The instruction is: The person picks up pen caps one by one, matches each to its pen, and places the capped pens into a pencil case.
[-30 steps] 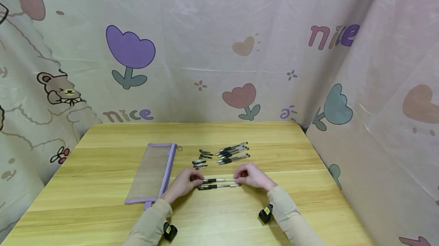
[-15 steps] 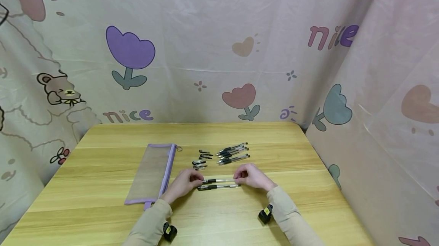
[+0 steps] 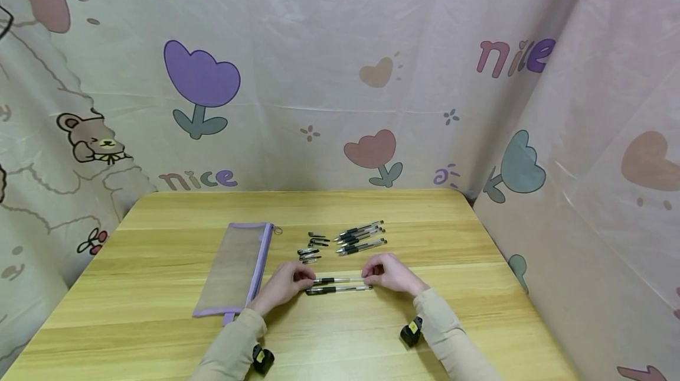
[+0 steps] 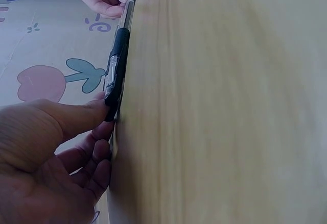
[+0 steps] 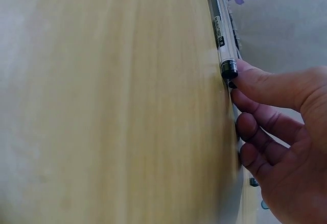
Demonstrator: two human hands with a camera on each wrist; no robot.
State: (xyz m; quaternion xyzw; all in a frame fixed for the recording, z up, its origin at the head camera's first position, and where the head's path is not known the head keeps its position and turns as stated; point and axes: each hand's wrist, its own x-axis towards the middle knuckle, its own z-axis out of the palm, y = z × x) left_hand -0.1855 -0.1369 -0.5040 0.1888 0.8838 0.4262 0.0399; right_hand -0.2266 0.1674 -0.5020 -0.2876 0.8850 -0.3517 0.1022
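In the head view two capped gel pens lie side by side, roughly parallel. My left hand [image 3: 287, 282] pinches the capped end of the farther gel pen [image 3: 340, 280] between thumb and fingers. At that pen's other end, my right hand [image 3: 392, 273] pinches the clear barrel's tip. The nearer gel pen [image 3: 345, 289], with a black grip and clear barrel, lies just in front, its ends close to both hands. The right wrist view shows its black end plug [image 5: 229, 70] by my thumb. In the left wrist view its black cap partly hides the farther pen.
Several uncapped pens [image 3: 361, 237] lie behind the hands, with several loose black caps [image 3: 309, 251] to their left. A mesh zip pouch [image 3: 231, 269] with purple edging lies flat at left. Printed curtains [image 3: 319, 74] surround the wooden table [image 3: 340, 345].
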